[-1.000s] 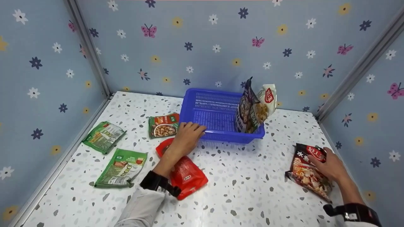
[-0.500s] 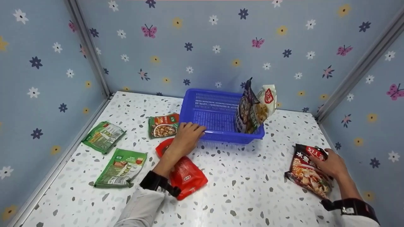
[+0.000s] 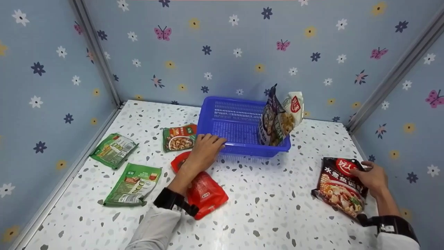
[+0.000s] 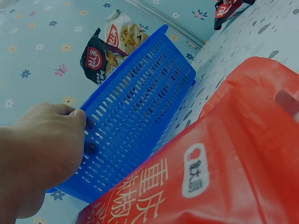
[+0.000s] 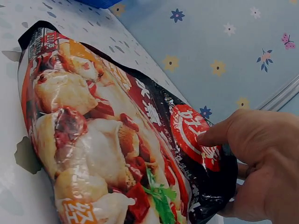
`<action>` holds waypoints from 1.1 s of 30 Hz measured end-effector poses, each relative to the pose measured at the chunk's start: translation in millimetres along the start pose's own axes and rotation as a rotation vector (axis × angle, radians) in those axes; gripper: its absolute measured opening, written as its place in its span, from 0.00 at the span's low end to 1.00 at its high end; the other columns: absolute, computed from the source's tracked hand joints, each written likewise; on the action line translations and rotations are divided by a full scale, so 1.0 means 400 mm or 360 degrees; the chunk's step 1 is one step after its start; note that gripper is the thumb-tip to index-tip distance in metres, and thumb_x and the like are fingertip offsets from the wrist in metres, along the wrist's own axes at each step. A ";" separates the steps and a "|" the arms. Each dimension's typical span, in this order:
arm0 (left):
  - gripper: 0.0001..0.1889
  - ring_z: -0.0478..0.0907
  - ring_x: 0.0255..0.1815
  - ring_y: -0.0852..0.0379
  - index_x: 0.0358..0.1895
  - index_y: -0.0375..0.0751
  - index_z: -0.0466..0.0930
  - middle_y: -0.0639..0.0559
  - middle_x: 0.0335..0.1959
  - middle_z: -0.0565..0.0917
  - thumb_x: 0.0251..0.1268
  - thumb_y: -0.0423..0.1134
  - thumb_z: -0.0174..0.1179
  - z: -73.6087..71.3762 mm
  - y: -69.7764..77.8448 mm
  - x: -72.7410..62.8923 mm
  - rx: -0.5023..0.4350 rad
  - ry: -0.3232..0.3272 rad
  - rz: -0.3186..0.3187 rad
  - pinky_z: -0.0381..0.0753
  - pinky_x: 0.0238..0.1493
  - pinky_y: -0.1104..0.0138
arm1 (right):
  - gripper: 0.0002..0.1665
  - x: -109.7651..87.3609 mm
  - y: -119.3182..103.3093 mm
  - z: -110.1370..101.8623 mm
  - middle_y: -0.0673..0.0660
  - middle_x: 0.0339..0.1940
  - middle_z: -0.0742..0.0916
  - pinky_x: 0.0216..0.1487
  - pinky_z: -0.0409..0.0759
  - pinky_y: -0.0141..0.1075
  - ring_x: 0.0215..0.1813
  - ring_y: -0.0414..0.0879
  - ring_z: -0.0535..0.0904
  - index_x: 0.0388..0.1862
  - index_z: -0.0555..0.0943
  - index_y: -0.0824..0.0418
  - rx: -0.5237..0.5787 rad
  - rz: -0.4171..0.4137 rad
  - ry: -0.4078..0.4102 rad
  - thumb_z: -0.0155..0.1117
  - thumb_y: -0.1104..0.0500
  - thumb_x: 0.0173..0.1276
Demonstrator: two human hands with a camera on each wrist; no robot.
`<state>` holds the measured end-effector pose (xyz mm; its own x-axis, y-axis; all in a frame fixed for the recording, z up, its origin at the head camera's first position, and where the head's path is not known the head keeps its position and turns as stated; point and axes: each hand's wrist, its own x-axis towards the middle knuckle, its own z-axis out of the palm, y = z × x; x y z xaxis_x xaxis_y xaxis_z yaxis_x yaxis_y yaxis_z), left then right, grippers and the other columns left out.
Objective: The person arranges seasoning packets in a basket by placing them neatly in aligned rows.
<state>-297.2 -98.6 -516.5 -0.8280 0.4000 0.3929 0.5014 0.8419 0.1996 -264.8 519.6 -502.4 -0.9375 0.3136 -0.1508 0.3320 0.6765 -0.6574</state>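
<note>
Pinching boiled-fish seasoning packet (image 3: 338,191) in nearly closed right hand (image 3: 374,178), right of blue basket (image 3: 249,149); gripping its near rim with left hand (image 3: 206,151), likely to steady it.

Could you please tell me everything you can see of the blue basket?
The blue basket is rectangular and open-topped, apparently plastic, with a solid rim and perforated walls and floor. It stands upright on the speckled table, near the flowered back wall. A dark packet and a whitish packet stand in its right end. The left hand grips its near rim, toward the left corner.
</note>
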 end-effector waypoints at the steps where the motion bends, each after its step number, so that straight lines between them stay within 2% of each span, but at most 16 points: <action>1: 0.18 0.84 0.63 0.41 0.73 0.49 0.84 0.45 0.62 0.91 0.93 0.47 0.53 0.000 -0.001 0.000 0.0002 -0.0001 -0.0003 0.76 0.70 0.44 | 0.51 0.000 0.000 -0.004 0.84 0.75 0.75 0.50 0.86 0.37 0.63 0.70 0.83 0.89 0.59 0.76 0.0023 0.0028 -0.0010 0.71 0.50 0.82; 3: 0.18 0.84 0.63 0.42 0.73 0.49 0.84 0.45 0.62 0.91 0.94 0.48 0.53 0.000 -0.001 0.001 0.0010 -0.0004 -0.0009 0.76 0.70 0.44 | 0.53 -0.001 0.002 -0.012 0.86 0.79 0.71 0.66 0.88 0.52 0.70 0.75 0.79 0.89 0.58 0.76 0.0083 0.0104 -0.0053 0.71 0.48 0.82; 5: 0.18 0.84 0.63 0.42 0.73 0.49 0.84 0.45 0.62 0.91 0.93 0.48 0.53 -0.001 -0.001 0.001 0.0007 -0.0003 -0.0010 0.76 0.70 0.44 | 0.55 -0.004 0.005 -0.019 0.86 0.85 0.64 0.80 0.76 0.67 0.81 0.80 0.69 0.89 0.57 0.77 0.0142 0.0195 -0.0111 0.71 0.45 0.83; 8: 0.18 0.84 0.62 0.42 0.72 0.50 0.84 0.45 0.62 0.91 0.93 0.48 0.54 -0.001 0.000 0.002 -0.0001 -0.0004 -0.0009 0.75 0.69 0.44 | 0.58 -0.007 0.012 -0.027 0.85 0.90 0.55 0.88 0.60 0.74 0.89 0.81 0.56 0.88 0.57 0.78 0.0190 0.0294 -0.0177 0.72 0.42 0.81; 10: 0.18 0.84 0.62 0.42 0.72 0.50 0.84 0.45 0.62 0.91 0.93 0.48 0.54 -0.002 0.000 0.001 -0.0001 -0.0009 -0.0007 0.75 0.69 0.45 | 0.59 -0.010 0.014 -0.030 0.85 0.90 0.54 0.89 0.60 0.73 0.89 0.81 0.55 0.88 0.57 0.79 0.0171 0.0301 -0.0214 0.72 0.41 0.81; 12: 0.18 0.84 0.62 0.43 0.73 0.50 0.84 0.46 0.62 0.91 0.93 0.49 0.53 -0.002 0.000 0.001 -0.0002 -0.0010 -0.0007 0.75 0.69 0.45 | 0.59 -0.010 0.015 -0.031 0.86 0.87 0.59 0.87 0.65 0.71 0.86 0.80 0.61 0.87 0.57 0.81 0.0135 0.0282 -0.0230 0.72 0.41 0.81; 13: 0.18 0.84 0.62 0.43 0.73 0.50 0.84 0.46 0.62 0.91 0.93 0.49 0.53 -0.002 0.000 0.000 -0.0001 -0.0012 -0.0008 0.75 0.69 0.45 | 0.59 -0.011 0.015 -0.032 0.87 0.84 0.62 0.85 0.71 0.69 0.82 0.79 0.67 0.87 0.57 0.82 0.0105 0.0265 -0.0239 0.71 0.41 0.82; 15: 0.19 0.84 0.62 0.43 0.73 0.50 0.84 0.46 0.63 0.91 0.93 0.49 0.53 -0.002 0.000 0.000 -0.0004 -0.0015 -0.0014 0.76 0.69 0.45 | 0.58 -0.011 0.013 -0.035 0.83 0.73 0.74 0.75 0.83 0.60 0.70 0.70 0.80 0.85 0.57 0.83 0.0082 0.0236 -0.0256 0.70 0.41 0.82; 16: 0.19 0.84 0.62 0.43 0.73 0.50 0.83 0.46 0.63 0.91 0.93 0.49 0.53 -0.002 0.000 0.000 -0.0004 -0.0016 -0.0017 0.76 0.69 0.45 | 0.57 -0.011 0.013 -0.036 0.77 0.66 0.80 0.68 0.88 0.55 0.63 0.63 0.84 0.85 0.57 0.83 0.0089 0.0230 -0.0263 0.70 0.43 0.83; 18: 0.19 0.84 0.62 0.43 0.73 0.50 0.83 0.46 0.63 0.91 0.93 0.49 0.53 -0.001 0.001 0.000 -0.0011 -0.0016 -0.0019 0.76 0.69 0.45 | 0.54 -0.010 0.014 -0.039 0.63 0.53 0.87 0.54 0.90 0.44 0.51 0.49 0.87 0.84 0.58 0.81 0.0125 0.0229 -0.0288 0.70 0.44 0.83; 19: 0.19 0.84 0.63 0.43 0.73 0.50 0.83 0.45 0.63 0.91 0.93 0.49 0.53 -0.001 0.001 0.000 -0.0010 -0.0018 -0.0018 0.76 0.69 0.45 | 0.53 -0.011 0.015 -0.041 0.56 0.47 0.87 0.49 0.90 0.40 0.46 0.44 0.86 0.83 0.58 0.81 0.0164 0.0234 -0.0302 0.70 0.45 0.84; 21: 0.19 0.84 0.63 0.42 0.73 0.50 0.83 0.45 0.64 0.91 0.94 0.49 0.53 -0.001 0.001 0.000 -0.0008 -0.0020 -0.0018 0.76 0.69 0.45 | 0.47 -0.013 0.019 -0.042 0.48 0.40 0.88 0.44 0.90 0.38 0.40 0.39 0.86 0.80 0.62 0.78 0.0251 0.0249 -0.0336 0.70 0.46 0.84; 23: 0.19 0.84 0.63 0.42 0.73 0.49 0.83 0.45 0.64 0.91 0.94 0.49 0.52 -0.001 0.001 0.001 -0.0005 -0.0022 -0.0014 0.76 0.70 0.45 | 0.40 -0.016 0.026 -0.042 0.45 0.37 0.87 0.42 0.90 0.37 0.38 0.38 0.87 0.75 0.66 0.75 0.0305 0.0253 -0.0363 0.69 0.47 0.86; 26: 0.19 0.84 0.63 0.42 0.73 0.48 0.84 0.45 0.63 0.91 0.94 0.48 0.53 -0.002 0.000 0.002 -0.0006 -0.0018 -0.0009 0.76 0.70 0.44 | 0.31 -0.019 0.035 -0.038 0.46 0.36 0.88 0.41 0.91 0.37 0.37 0.39 0.88 0.69 0.69 0.72 0.0354 0.0233 -0.0418 0.64 0.47 0.88; 33: 0.19 0.84 0.64 0.42 0.73 0.49 0.84 0.45 0.63 0.91 0.93 0.48 0.53 -0.002 -0.002 0.003 -0.0018 -0.0015 -0.0013 0.75 0.71 0.44 | 0.26 -0.019 0.046 -0.018 0.48 0.43 0.86 0.45 0.93 0.39 0.41 0.39 0.88 0.69 0.66 0.71 0.0480 0.0199 -0.0500 0.57 0.50 0.92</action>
<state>-298.3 -99.3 -515.5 -0.8345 0.3964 0.3826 0.4973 0.8410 0.2132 -251.0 534.6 -508.0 -0.8938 0.1315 -0.4288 0.4430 0.4071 -0.7987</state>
